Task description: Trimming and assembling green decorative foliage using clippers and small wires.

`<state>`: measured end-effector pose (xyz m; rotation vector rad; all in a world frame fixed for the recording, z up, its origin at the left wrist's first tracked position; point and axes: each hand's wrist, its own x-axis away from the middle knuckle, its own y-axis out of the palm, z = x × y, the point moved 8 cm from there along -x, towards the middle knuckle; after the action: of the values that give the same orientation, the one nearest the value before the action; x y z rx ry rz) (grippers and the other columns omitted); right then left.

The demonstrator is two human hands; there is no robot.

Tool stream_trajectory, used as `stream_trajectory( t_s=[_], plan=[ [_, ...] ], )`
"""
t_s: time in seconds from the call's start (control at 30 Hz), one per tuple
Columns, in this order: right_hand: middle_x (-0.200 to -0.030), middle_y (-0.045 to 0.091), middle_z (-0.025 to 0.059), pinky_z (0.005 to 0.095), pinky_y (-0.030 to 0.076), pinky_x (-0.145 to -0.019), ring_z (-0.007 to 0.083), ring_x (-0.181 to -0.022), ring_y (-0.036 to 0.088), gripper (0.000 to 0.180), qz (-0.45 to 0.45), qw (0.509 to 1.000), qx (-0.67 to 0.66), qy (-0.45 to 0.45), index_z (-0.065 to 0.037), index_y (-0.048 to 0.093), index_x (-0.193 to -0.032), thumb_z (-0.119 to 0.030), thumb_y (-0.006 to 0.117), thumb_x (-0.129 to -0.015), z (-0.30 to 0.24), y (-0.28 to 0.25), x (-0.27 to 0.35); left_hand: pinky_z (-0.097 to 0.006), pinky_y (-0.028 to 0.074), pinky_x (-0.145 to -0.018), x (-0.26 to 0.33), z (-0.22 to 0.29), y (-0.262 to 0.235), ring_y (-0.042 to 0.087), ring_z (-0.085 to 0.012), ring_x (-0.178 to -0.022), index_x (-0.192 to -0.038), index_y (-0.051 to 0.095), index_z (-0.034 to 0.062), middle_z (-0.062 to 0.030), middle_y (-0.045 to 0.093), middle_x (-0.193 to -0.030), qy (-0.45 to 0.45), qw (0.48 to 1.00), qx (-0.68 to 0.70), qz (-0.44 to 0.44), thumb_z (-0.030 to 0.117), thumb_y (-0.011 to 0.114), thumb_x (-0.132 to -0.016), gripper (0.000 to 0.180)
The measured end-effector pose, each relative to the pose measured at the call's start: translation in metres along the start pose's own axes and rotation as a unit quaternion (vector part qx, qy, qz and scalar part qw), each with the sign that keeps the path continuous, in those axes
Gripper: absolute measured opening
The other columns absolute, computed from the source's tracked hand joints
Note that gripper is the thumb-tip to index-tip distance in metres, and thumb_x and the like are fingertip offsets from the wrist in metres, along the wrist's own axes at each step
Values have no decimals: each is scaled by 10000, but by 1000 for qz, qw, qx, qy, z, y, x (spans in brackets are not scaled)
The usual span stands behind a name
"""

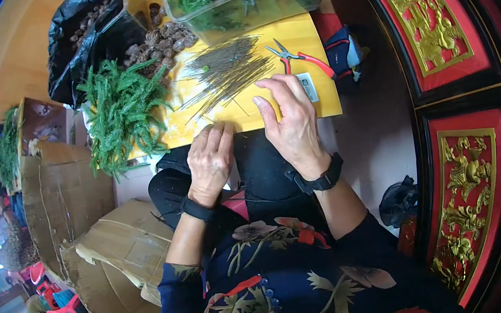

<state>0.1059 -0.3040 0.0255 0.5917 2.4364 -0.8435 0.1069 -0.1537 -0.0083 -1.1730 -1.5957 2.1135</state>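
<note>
My left hand rests at the near edge of the yellow tabletop, its fingers curled and pressed together. Whatever they hold, if anything, is hidden. To its right my right hand hovers over the same edge, thumb and fingers apart with nothing between them. Beyond both hands lies a loose spread of thin dark wires. Pliers with red handles lie past my right fingertips, jaws apart. A white label is beside that hand. Green artificial pine sprigs are heaped to the left.
Pine cones lie behind the sprigs, near a black plastic bag. A clear bin of greenery stands at the back. An open cardboard box is at left; carved red-and-gold panels border the right. Several people are far left.
</note>
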Motion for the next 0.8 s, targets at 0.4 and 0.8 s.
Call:
stream_trajectory(
  t_s=[0.4, 0.8],
  plan=[
    [-956, 571, 152, 345, 489, -675, 286, -765, 597, 216, -8, 1000, -22, 14, -16, 593, -1021, -6, 635, -809, 5, 0, 3, -338, 451, -833, 4, 3, -3, 594, -216, -963, -1059, 612, 48, -76, 609, -1047, 51, 999, -13, 2, 90, 590, -747, 315],
    [-937, 576, 167, 396, 484, -712, 356, -833, 592, 216, -49, 997, -27, 45, -8, 578, -1002, -10, 635, -794, 11, 6, 6, -306, 459, -799, 5, 13, 3, 603, -194, -951, -1020, 620, 69, -52, 617, -1029, 120, 990, -70, -15, 113, 586, -761, 265]
  ],
)
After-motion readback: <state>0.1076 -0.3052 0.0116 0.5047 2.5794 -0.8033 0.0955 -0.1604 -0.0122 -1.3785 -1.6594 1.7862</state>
